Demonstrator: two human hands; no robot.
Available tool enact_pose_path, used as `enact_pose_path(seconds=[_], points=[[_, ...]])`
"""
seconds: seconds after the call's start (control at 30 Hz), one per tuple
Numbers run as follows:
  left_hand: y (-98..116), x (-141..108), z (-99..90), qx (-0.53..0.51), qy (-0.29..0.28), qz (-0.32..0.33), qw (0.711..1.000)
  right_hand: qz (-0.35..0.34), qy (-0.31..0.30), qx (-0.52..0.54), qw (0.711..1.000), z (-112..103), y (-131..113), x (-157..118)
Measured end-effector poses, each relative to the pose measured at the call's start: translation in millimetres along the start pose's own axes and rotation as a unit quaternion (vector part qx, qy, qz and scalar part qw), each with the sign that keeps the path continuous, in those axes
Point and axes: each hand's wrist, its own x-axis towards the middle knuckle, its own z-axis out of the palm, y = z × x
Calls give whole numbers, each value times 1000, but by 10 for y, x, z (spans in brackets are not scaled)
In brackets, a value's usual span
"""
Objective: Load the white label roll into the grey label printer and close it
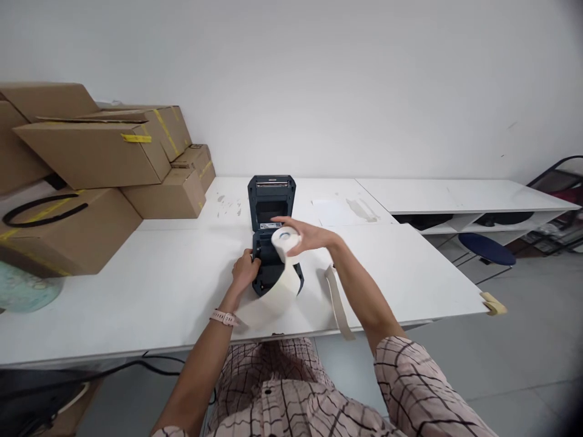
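A dark label printer (272, 197) stands on the white table with its lid raised and its inside exposed. My left hand (245, 269) is closed on the left edge of the printer's base, thumb toward the inner bay. Above that bay, my right hand (306, 235) grips a white roll of label paper (283, 244) between thumb and fingers. A loose strip of paper (276, 297) unwinds from the roll, across the printer's front and down to the left. Right of the printer, under my right forearm, lies another paper strip (337, 300) whose end hangs over the table edge.
Cardboard boxes (100, 152) are stacked at the left, a black loop (43, 209) on one. A pale green container (30, 291) stands near the left edge. Behind the table (173, 303) is a wall. A blue stool (486, 247) and shelving stand at the right.
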Motion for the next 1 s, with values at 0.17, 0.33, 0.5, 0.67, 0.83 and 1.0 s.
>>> enact_pose_path(seconds=[0.17,0.33,0.5,0.67,0.83,1.0], points=[[8,-19,5,-13,1,-6,1000,46,65,6,997,-435,236,-486],[-1,-12,17,-22,0,-8,1000,164,76,-21,983,-377,896,-578],[-32,6,40,-32,4,-3,999,198,119,25,973,-204,1141,-643],[-56,29,73,-54,14,0,998,186,203,190,943,-135,988,-1293],[-61,28,90,-67,19,3,998,205,171,211,940,265,927,-1712],[-66,19,87,-83,22,4,996,211,181,219,935,457,699,-1561]])
